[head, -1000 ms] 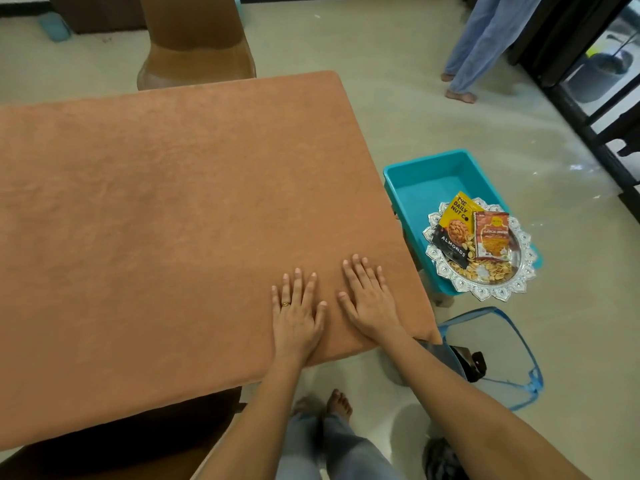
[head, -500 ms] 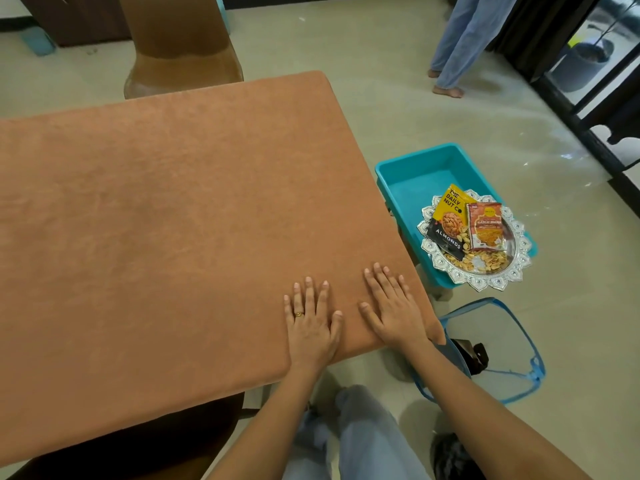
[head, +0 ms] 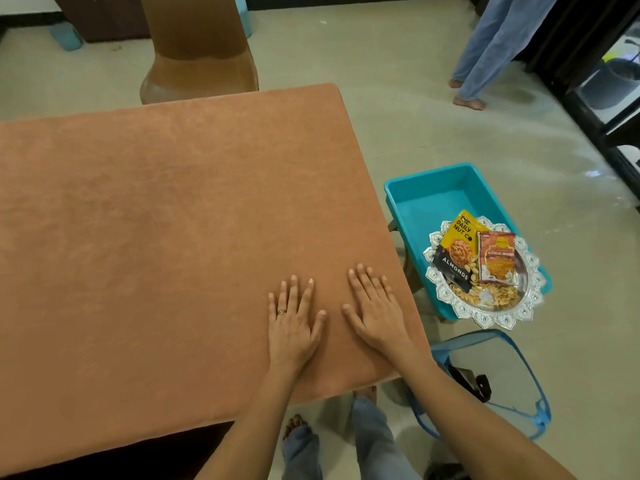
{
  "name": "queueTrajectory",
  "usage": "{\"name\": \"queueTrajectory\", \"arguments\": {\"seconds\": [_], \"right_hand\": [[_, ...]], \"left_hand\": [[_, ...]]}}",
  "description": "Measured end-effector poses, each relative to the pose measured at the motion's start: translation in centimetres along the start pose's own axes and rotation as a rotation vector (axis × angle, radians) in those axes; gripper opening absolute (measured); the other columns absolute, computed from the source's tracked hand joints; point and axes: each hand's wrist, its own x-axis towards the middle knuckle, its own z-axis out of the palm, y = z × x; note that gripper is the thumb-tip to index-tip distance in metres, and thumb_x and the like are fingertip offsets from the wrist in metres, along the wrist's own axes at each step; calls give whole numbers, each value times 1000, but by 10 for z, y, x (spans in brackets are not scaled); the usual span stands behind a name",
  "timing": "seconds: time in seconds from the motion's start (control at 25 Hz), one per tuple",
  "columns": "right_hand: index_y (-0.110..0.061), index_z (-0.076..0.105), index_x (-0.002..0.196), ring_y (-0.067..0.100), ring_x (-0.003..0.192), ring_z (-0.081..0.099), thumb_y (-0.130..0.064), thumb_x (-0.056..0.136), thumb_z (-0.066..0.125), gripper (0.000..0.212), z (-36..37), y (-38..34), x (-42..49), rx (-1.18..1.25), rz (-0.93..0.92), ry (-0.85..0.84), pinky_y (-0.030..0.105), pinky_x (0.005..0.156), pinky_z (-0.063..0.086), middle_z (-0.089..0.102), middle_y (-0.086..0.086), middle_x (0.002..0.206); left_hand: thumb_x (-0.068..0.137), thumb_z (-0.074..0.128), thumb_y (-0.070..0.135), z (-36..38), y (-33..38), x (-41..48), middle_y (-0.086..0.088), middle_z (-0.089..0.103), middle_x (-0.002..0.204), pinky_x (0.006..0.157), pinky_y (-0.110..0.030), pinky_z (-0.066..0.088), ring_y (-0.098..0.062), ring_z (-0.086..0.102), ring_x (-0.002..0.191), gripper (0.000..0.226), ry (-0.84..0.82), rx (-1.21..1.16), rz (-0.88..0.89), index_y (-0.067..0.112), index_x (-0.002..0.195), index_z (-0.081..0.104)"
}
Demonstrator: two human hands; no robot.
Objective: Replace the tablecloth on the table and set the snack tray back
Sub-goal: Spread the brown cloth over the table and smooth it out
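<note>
Covering most of the left and centre of the frame: the bench (head: 408, 282), draped whole in the orange tablecloth (head: 173, 220), long axis run from the left edge toward the right, near corner at lower centre-right. Looked flat and smooth, no fold seen; judged laid, tray not yet returned.

Standing off the bench's right edge, at right of centre: a teal tub (head: 433, 195) raised on some low support, only partly seen. Resting across the tub's lower right rim: the snack tray (head: 485, 313), round, silver, scalloped, so no long axis to align. Lay clear of the bench, well apart from the cloth, right of and slightly above the hands in the frame.

Lower right: a blue-edged mesh basket (head: 540, 424) on the floor, just below the tray.

On the tray: a yellow-and-black almond packet (head: 453, 251) and an orange packet (head: 498, 258), side by side, over loose nuts (head: 495, 294).

Near the bench's lower right corner: left hand (head: 291, 323) and right hand (head: 377, 313), both spread flat, palms down on the cloth, fingers straight, nothing gripped. Right hand nearer the tray, close to the bench's right edge; left hand farther in. Judged a reach rightward off the bench edge, probably led by the right, with loose nuts likely to spill if tipped.
</note>
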Motion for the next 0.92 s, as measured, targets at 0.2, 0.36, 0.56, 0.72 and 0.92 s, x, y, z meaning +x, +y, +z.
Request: {"name": "queueTrajectory", "arguments": {"seconds": [0.2, 0.36, 0.56, 0.72, 0.92], "right_hand": [[-18, 11, 154, 13, 148, 2, -51, 97, 29, 68, -7, 17, -15, 47, 20, 14, 38, 120, 5, 8, -1, 161], [-10, 14, 153, 17, 149, 0, -39, 98, 26, 63, -17, 16, 58, 116, -52, 55, 41, 120, 9, 9, 6, 161], [-15, 4, 154, 19, 149, -3, -40, 100, 31, 65, -29, 9, 196, 32, -185, -13, 42, 121, 2, 1, 5, 161], [-17, 11, 154, 17, 149, 3, -50, 98, 30, 68, -21, 23, 220, 7, -116, 19, 37, 120, -4, 9, 4, 161], [-18, 11, 154, 14, 148, 4, -52, 98, 29, 68, -27, 47, 209, 6, -114, 41, 36, 121, -1, 10, 0, 161]], "left_hand": [[92, 34, 57, 0, 5, -3, -2, 21, 158, 119, -43, 6, -21, 17, 146, 63, 13, 16, -30, 32, 150, 27], [92, 34, 51, -10, 5, 39, -4, 39, 150, 108, -44, 31, -26, 41, 133, 57, 150, -78, -159, 24, 140, 47], [91, 27, 58, -12, -1, 134, -6, 18, 159, 118, -47, 8, -28, 13, 147, 67, 200, -42, -271, 27, 151, 25], [89, 27, 66, 1, 6, 165, -5, 18, 159, 117, -50, 1, -27, 11, 147, 72, 138, 80, -304, 33, 152, 18], [90, 31, 65, 7, 30, 163, -5, 17, 159, 118, -50, 3, -27, 11, 147, 72, 126, 78, -292, 32, 152, 18]]}}
